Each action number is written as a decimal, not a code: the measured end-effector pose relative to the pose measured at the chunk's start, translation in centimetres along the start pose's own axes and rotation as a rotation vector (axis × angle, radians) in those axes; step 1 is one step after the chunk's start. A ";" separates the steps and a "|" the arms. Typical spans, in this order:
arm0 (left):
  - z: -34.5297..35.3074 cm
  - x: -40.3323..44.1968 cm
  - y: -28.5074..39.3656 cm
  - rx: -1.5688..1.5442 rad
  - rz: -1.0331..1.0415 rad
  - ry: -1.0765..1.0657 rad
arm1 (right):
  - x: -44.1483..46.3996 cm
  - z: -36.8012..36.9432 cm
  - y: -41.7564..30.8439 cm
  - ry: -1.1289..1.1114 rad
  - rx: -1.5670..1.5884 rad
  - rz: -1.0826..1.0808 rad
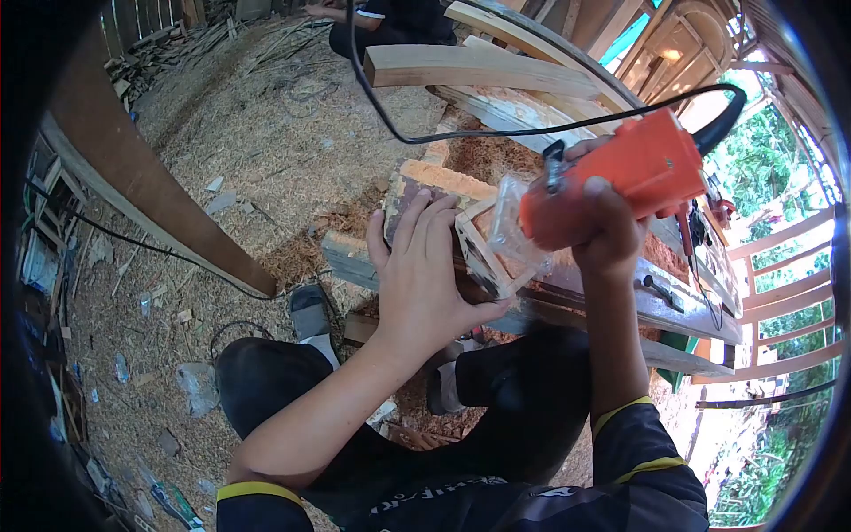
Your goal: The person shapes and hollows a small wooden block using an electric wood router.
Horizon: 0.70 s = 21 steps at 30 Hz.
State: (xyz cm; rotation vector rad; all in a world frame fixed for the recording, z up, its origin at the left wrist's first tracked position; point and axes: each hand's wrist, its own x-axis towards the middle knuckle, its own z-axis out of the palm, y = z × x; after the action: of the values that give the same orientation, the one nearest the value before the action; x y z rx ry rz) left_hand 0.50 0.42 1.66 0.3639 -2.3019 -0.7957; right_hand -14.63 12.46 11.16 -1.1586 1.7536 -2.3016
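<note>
My right hand (603, 217) is wrapped round an orange trim router (651, 164) with a clear plastic base (510, 222). The base sits against a small wooden piece (483, 257) with pale edges, so the bit is hidden. Spread over the workpiece from the left, my left hand (421, 266) grips it, with the thumb at its near corner and the fingers over the far side. Under both lies a wooden board (443, 182) dusted with shavings. A black cord (514, 133) runs from the router's back end and loops across the view.
Curved wooden beams (479, 69) are stacked ahead, near another person's dark-clothed legs (394, 40). A large curved brown plank (142, 168) stands at left. Shavings and scraps cover the ground (213, 133). A dark tool (663, 293) lies on the bench at right.
</note>
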 end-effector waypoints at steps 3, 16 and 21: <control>-0.1 -0.1 -0.2 -0.009 0.009 -0.010 | 1.0 -1.4 -0.1 0.058 -0.020 -0.028; 0.0 -0.2 -0.4 -0.015 0.021 -0.006 | 0.2 -0.9 0.4 -0.113 0.007 -0.001; 0.1 -0.3 -0.6 -0.012 0.024 0.001 | -0.6 -0.1 0.5 -0.187 -0.098 0.010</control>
State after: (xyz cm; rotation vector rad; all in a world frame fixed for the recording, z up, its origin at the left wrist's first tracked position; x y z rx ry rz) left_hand 0.69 0.12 1.11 0.3309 -2.2956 -0.7968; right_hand -14.43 12.64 10.43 -1.3287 1.8155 -2.0456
